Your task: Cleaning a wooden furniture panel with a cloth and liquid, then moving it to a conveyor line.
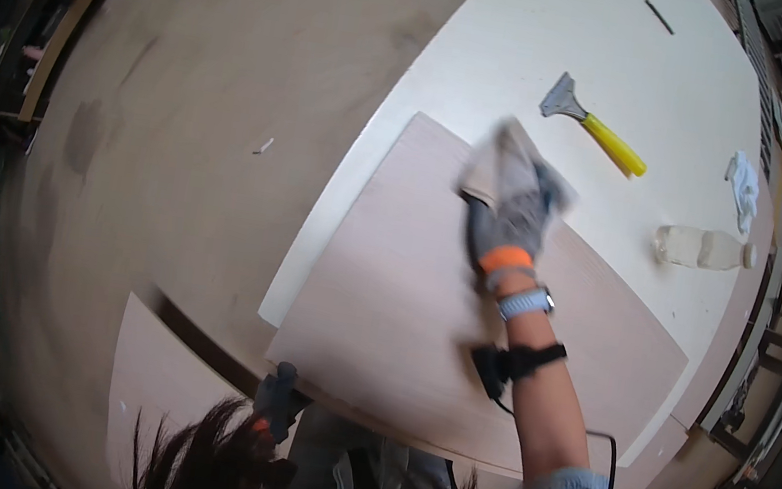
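Note:
A pale pinkish wooden board (pixel 386 274) lies flat on a white tabletop (pixel 503 39). Its near edge faces my body. My right hand (pixel 519 218), in a grey glove with an orange cuff, presses a pale cloth (pixel 517 144) onto the board's far part; motion blurs both, and the fingers are partly hidden. At the near left corner my left hand (pixel 280 398), also gloved in grey, grips the board's edge. Beyond the right hand lies a scraper (pixel 598 129) with a metal head and yellow handle.
On the tabletop's right side are a clear bottle (pixel 704 249) lying on its side and a crumpled white cloth (pixel 743 191). A thin dark strip (pixel 659 18) lies at the far end. Another pale board (pixel 161 362) stands low at the left. A cable (pixel 612 480) runs along my right arm.

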`<action>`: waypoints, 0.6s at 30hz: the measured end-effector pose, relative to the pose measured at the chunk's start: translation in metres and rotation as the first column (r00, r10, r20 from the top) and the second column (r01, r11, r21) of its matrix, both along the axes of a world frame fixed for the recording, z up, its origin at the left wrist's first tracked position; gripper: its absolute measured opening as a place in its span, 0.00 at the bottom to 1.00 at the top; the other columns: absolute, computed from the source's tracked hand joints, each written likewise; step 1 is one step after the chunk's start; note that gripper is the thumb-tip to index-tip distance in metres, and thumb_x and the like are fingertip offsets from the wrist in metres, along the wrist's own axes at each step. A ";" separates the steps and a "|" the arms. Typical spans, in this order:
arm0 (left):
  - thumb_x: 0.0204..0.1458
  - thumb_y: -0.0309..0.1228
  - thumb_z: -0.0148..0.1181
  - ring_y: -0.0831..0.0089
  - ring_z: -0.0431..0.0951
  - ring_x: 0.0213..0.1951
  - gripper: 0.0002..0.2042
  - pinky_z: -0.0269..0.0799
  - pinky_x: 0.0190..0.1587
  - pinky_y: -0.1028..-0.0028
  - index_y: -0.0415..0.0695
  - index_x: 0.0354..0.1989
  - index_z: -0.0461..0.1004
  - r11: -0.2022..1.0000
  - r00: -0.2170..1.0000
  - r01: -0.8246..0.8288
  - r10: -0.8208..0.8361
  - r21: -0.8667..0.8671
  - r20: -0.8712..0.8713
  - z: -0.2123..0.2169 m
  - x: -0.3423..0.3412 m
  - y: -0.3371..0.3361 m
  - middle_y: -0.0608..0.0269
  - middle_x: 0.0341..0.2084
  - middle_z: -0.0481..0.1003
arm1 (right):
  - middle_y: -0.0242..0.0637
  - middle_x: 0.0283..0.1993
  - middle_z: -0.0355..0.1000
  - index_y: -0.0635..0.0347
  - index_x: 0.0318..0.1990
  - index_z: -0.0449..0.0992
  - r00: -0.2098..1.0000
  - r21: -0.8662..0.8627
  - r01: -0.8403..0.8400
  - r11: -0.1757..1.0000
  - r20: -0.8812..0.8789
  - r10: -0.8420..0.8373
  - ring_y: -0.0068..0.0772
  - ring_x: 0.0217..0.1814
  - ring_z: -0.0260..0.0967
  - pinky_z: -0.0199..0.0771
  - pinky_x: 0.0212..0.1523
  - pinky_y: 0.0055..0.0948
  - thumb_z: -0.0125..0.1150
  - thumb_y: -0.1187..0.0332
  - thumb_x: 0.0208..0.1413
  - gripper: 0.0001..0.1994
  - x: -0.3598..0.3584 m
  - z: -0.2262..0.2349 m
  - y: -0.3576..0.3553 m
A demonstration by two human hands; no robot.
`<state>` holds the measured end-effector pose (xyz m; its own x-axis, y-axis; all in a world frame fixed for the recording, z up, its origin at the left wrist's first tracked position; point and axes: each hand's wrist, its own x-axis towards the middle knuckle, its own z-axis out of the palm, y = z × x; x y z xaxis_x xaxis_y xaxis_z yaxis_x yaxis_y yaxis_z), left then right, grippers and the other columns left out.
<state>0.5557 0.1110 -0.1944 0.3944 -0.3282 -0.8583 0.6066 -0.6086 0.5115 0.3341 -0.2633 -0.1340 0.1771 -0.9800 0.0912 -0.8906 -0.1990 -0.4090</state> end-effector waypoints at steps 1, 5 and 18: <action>0.60 0.48 0.46 0.68 0.77 0.29 0.21 0.76 0.34 0.70 0.39 0.44 0.69 1.000 1.000 -0.009 0.009 0.001 -0.006 0.010 -0.003 -0.009 0.61 0.26 0.75 | 0.48 0.66 0.53 0.60 0.64 0.56 0.995 0.023 -0.039 0.999 -0.096 0.041 0.52 0.70 0.43 0.36 0.70 0.41 0.51 0.54 0.54 0.32 0.021 -0.005 -0.009; 0.58 0.48 0.47 0.68 0.72 0.28 0.22 0.69 0.33 0.69 0.38 0.41 0.72 0.939 0.940 0.339 -0.336 -0.055 0.060 0.021 -0.001 -0.020 0.58 0.29 0.74 | 0.48 0.69 0.47 0.64 0.67 0.49 0.898 0.024 -0.361 0.932 -0.262 0.354 0.48 0.72 0.40 0.29 0.71 0.43 0.45 0.49 0.56 0.36 0.081 -0.015 0.005; 0.56 0.51 0.51 0.80 0.65 0.24 0.21 0.67 0.26 0.77 0.43 0.33 0.71 0.984 0.983 0.174 -0.175 0.038 0.049 0.050 -0.023 -0.050 0.68 0.21 0.67 | 0.55 0.61 0.58 0.68 0.59 0.60 0.778 0.020 -0.602 0.798 -0.209 0.592 0.50 0.66 0.51 0.43 0.68 0.40 0.44 0.61 0.54 0.27 0.062 -0.004 -0.034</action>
<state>0.5330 0.0607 -0.1449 0.3781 -0.3678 -0.8496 0.4626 -0.7198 0.5175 0.3966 -0.2973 -0.1385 0.7443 -0.6670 0.0323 -0.6461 -0.7315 -0.2177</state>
